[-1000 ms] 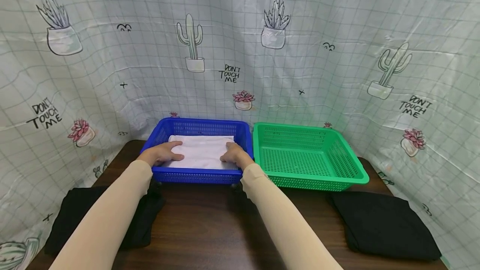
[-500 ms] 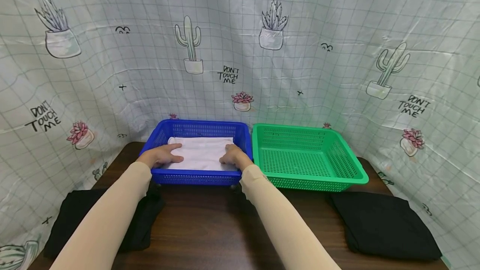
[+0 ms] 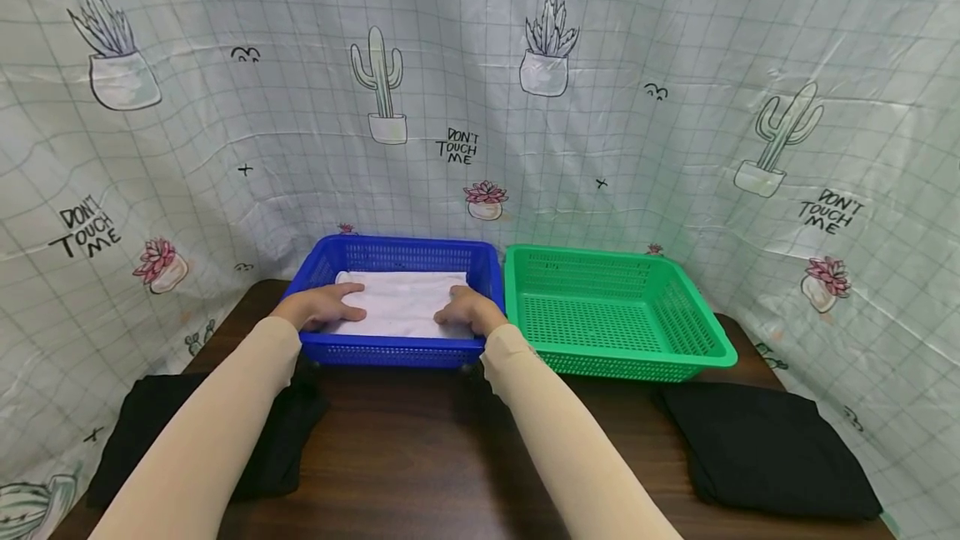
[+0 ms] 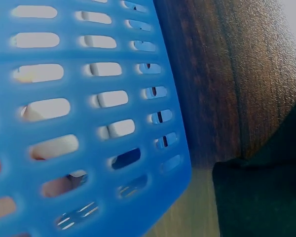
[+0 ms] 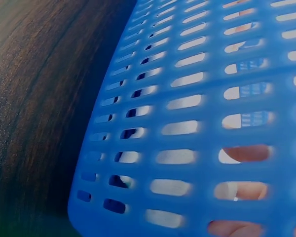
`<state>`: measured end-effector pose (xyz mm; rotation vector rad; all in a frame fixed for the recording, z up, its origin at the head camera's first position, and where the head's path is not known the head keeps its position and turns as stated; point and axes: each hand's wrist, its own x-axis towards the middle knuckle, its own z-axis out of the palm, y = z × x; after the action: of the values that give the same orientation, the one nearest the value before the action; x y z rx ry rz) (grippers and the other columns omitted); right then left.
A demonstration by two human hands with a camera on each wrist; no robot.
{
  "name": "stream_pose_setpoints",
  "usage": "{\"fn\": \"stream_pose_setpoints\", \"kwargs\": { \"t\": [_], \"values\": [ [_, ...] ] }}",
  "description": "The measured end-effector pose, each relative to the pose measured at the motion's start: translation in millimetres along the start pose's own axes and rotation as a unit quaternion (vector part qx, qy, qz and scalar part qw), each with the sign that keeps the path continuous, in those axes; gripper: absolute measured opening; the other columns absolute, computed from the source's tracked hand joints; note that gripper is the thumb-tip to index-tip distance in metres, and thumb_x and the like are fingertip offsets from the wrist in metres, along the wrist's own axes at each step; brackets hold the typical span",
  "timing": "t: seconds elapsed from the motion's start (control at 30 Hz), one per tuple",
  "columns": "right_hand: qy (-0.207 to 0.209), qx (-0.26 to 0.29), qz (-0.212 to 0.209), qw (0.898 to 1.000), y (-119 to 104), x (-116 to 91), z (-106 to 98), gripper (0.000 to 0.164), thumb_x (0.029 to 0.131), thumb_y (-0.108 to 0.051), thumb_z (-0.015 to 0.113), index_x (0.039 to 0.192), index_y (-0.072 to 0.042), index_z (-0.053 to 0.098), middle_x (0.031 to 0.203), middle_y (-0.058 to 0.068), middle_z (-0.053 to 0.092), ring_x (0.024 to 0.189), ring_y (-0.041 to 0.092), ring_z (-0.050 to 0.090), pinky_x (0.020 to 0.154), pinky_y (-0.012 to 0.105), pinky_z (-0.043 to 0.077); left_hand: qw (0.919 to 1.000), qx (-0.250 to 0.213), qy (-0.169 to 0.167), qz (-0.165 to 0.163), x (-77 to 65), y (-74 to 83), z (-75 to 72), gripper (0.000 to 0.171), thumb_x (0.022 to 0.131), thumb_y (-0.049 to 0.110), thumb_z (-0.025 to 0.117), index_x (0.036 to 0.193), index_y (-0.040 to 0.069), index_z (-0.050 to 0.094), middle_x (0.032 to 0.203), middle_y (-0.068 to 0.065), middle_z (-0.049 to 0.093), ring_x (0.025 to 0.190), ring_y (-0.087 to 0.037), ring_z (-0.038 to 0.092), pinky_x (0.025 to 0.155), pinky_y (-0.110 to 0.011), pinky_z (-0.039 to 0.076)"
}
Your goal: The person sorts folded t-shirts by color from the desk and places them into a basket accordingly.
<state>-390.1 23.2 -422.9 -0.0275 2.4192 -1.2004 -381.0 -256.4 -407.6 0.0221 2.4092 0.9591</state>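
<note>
A white folded cloth (image 3: 401,302) lies flat inside the blue basket (image 3: 393,353). My left hand (image 3: 318,307) reaches in at the cloth's left end, its thumb and a forefinger stretched apart over the white fabric. At the opposite end my right hand (image 3: 472,309) rests on the cloth in much the same way, thumb pointing inward. The other fingers are hidden from the head camera. Both wrist views look through the slotted basket wall (image 4: 103,79), where parts of fingers (image 5: 244,190) and white cloth (image 5: 172,157) show.
Right beside the blue basket stands a green basket (image 3: 622,365) with a bare bottom. One black folded cloth (image 3: 772,448) lies at the table's right, another black cloth (image 3: 273,457) at the left, partly under my left arm. A patterned curtain (image 3: 480,90) hangs behind the dark wooden table (image 3: 397,440).
</note>
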Motion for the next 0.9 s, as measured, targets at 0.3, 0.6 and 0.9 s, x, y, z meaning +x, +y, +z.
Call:
{"fn": "stream_pose_setpoints", "kwargs": {
  "t": [0.3,0.6,0.9],
  "values": [
    [-0.046,0.056,0.016,0.997,-5.5,-11.8,-12.3,0.087,0.099,-0.014,0.072,0.169,-0.003,0.021,0.177,0.016,0.019,0.163,0.033,0.02,0.129,0.048,0.023,0.9995,-0.029,-0.01,0.003,-9.0,9.5,2.7,0.082,0.108,0.028,0.062,0.171,0.009,0.013,0.175,-0.029,-0.002,0.16,-0.052,0.0,0.126,-0.07,0.008],
    [-0.064,-0.001,-0.03,0.998,-15.1,-32.1,-24.8,0.088,0.102,-0.018,0.071,0.17,-0.006,0.017,0.177,0.015,0.018,0.161,0.033,0.025,0.126,0.05,0.031,0.998,0.048,0.004,0.042,-27.7,18.0,-7.9,0.079,0.109,0.027,0.059,0.169,0.001,0.016,0.173,-0.032,0.007,0.158,-0.055,0.007,0.125,-0.071,0.013],
    [-0.072,-0.072,-0.118,0.988,-29.5,-64.8,-44.0,0.082,0.106,-0.026,0.067,0.171,-0.013,0.019,0.178,0.009,0.018,0.162,0.031,0.022,0.126,0.053,0.031,0.9895,0.078,0.035,0.116,-79.4,23.9,-25.9,0.072,0.111,0.032,0.058,0.165,-0.002,0.027,0.162,-0.041,0.03,0.15,-0.059,0.029,0.118,-0.072,0.029]
  ]
}}
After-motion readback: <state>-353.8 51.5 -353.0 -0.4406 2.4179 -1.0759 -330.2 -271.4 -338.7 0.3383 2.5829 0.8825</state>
